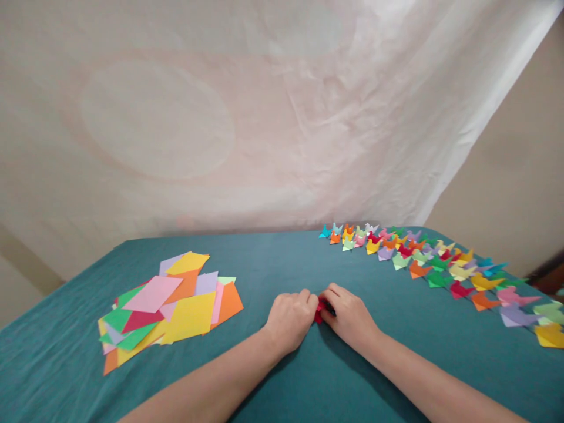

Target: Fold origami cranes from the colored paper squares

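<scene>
One red paper (318,310) is held just above or on the bench (273,264), directly between the two hands, so neither can be called nearer. It lies to the right of the left hand (293,320), by whose curled fingers its edge seems to be pinched, and to the left of the right hand (350,311), where it is gripped between thumb and fingers. Its long axis cannot be told, since most of it is covered by the hands. To the left of the grip, well apart, one loose pile of coloured sheets (189,317) is spread; about twenty can be made out, but an exact count is prevented by overlap. To the right of and beyond the grip, forty or more folded birds (419,269) are ranged in slanting rows, too crowded to be counted exactly.
</scene>
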Action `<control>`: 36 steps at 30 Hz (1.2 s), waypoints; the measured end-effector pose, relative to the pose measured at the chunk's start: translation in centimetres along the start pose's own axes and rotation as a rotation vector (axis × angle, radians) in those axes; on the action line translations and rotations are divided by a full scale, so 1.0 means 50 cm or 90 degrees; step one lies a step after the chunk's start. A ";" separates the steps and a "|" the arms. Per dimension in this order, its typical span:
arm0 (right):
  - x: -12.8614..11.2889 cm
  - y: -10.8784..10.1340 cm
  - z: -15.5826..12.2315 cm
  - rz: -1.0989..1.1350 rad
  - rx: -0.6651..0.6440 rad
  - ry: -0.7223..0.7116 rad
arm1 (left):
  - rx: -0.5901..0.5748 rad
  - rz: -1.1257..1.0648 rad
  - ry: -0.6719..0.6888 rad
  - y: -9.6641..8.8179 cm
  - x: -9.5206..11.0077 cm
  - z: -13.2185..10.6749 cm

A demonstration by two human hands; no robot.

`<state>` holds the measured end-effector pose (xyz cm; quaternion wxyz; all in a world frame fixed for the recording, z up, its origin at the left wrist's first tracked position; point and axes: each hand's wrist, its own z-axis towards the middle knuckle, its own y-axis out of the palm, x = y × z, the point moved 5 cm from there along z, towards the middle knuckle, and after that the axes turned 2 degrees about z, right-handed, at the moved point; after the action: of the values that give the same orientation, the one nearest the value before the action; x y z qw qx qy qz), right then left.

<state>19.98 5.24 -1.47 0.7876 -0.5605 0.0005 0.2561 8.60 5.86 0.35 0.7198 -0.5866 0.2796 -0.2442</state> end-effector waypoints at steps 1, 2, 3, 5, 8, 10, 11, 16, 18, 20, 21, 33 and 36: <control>0.000 0.001 0.001 -0.006 -0.001 0.001 | -0.005 -0.014 -0.016 0.000 -0.002 0.000; -0.001 0.001 0.001 -0.013 -0.001 0.001 | -0.008 -0.035 -0.036 0.001 -0.006 0.000; -0.001 0.001 0.002 -0.020 0.002 -0.001 | -0.009 -0.061 -0.059 0.001 -0.010 0.000; -0.005 -0.001 0.002 -0.041 0.011 -0.014 | -0.003 -0.122 -0.105 0.002 -0.019 0.000; -0.014 -0.007 0.000 -0.083 0.028 -0.050 | 0.014 -0.186 -0.138 0.006 -0.027 0.000; -0.020 -0.009 -0.003 -0.110 0.034 -0.073 | 0.023 -0.198 -0.135 0.008 -0.027 0.001; -0.022 -0.010 -0.004 -0.119 0.036 -0.081 | 0.025 -0.198 -0.130 0.009 -0.026 0.001; -0.023 -0.007 -0.009 -0.133 0.042 -0.107 | 0.019 -0.187 -0.117 0.012 -0.025 0.002; -0.023 -0.005 -0.011 -0.132 0.044 -0.115 | 0.015 -0.183 -0.120 0.011 -0.025 0.003; -0.023 -0.004 -0.010 -0.127 0.044 -0.117 | 0.013 -0.183 -0.123 0.009 -0.025 0.003; -0.023 -0.003 -0.010 -0.121 0.042 -0.114 | 0.012 -0.185 -0.127 0.008 -0.026 0.003; 0.051 -0.025 -0.009 0.398 -0.057 0.057 | -0.014 -0.199 -0.138 0.008 -0.027 0.004; 0.064 -0.033 -0.007 0.380 -0.060 0.048 | -0.010 -0.211 -0.135 0.013 -0.029 0.005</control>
<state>23.53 5.82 -1.07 0.6500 -0.5803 0.1825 0.4554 7.73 7.14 -0.08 0.6909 -0.6524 0.1038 -0.2938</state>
